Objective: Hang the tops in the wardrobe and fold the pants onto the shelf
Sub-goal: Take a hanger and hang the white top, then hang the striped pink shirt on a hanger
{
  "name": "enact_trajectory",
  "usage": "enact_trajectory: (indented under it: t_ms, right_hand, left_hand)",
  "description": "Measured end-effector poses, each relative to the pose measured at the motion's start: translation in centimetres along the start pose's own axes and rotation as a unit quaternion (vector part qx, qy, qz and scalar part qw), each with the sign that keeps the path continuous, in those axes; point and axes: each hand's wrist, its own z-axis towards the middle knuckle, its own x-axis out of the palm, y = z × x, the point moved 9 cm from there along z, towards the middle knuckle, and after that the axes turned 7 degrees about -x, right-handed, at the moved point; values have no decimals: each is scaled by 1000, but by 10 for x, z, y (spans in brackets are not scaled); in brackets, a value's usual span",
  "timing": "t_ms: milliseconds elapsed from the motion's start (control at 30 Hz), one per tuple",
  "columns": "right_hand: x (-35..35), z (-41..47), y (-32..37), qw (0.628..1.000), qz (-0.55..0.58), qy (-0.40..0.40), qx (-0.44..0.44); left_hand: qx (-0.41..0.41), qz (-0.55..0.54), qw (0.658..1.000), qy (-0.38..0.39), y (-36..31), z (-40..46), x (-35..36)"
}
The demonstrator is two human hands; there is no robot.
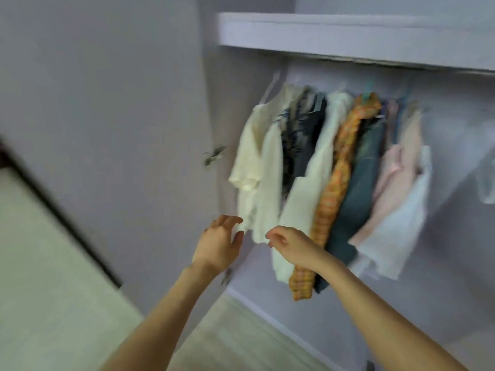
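Several tops hang in a row inside the lilac wardrobe (455, 236): a cream top (249, 162) at the left, a dark patterned one (297, 140), a white shirt (310, 183), an orange plaid shirt (334, 188), a blue denim one (361, 183), a pink top (393, 178). My left hand (219, 245) is open just below the cream top's hem, fingers spread. My right hand (289, 245) hangs with loosely curled fingers in front of the white shirt's lower edge and holds nothing. The view is blurred.
The wardrobe's top shelf (348, 33) runs above the hanging clothes. Its open door (107, 116) stands at the left with a metal hinge (214, 155). A pale garment (486, 178) hangs at the far right. Light wooden floor (53, 303) lies below.
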Motion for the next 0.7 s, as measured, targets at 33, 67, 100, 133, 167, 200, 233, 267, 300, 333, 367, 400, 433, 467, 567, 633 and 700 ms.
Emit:
enact_trajectory:
  t_ms: [33, 67, 100, 133, 167, 200, 233, 267, 300, 333, 367, 400, 433, 467, 567, 633, 700]
  right_hand:
    - [22, 2, 13, 1000, -4, 22, -21]
    - [55, 1, 32, 997, -2, 55, -48]
    - [84, -2, 49, 994, 3, 83, -69]
    - [114, -7, 66, 989, 10, 114, -93]
    - [142, -13, 80, 983, 12, 149, -107]
    - [172, -21, 98, 974, 10, 185, -132]
    - [211, -32, 122, 961, 6, 228, -157]
    - [229, -38, 133, 955, 7, 245, -169]
    - [264, -53, 160, 939, 6, 280, -199]
    - [295, -67, 183, 925, 9, 310, -220]
    - [315, -77, 195, 916, 9, 327, -231]
    - [351, -97, 221, 896, 3, 362, -258]
    - [374, -109, 236, 884, 0, 381, -269]
    - [399, -127, 252, 869, -11, 403, -285]
    - [479, -181, 301, 818, -41, 466, -335]
    - [536, -223, 334, 780, -68, 509, -356]
    - [589, -264, 360, 749, -79, 552, -359]
  left_hand:
    - [-42, 5, 999, -14, 26, -20, -10]
    - [-96, 11, 995, -31, 58, -52, -24]
    - [-142, 16, 989, -45, 85, -81, -35]
    - [-188, 14, 980, -64, 110, -112, -48]
    - [-225, 14, 971, -85, 132, -141, -59]
    - [-270, 2, 958, -101, 155, -173, -70]
    - [-317, -2, 940, -128, 180, -219, -87]
    - [-341, -2, 929, -143, 191, -242, -95]
    - [-386, 2, 907, -168, 212, -287, -110]
    - [-420, 8, 886, -198, 228, -330, -123]
    - [-445, 5, 870, -212, 239, -356, -129]
    - [-483, 7, 842, -239, 254, -404, -142]
    - [-504, 7, 823, -263, 261, -435, -150]
    - [-527, 7, 801, -284, 270, -471, -155]
    - [-598, 3, 723, -344, 293, -583, -168]
    - [-647, -6, 663, -377, 309, -661, -171]
    - [-686, -18, 609, -397, 327, -731, -170]
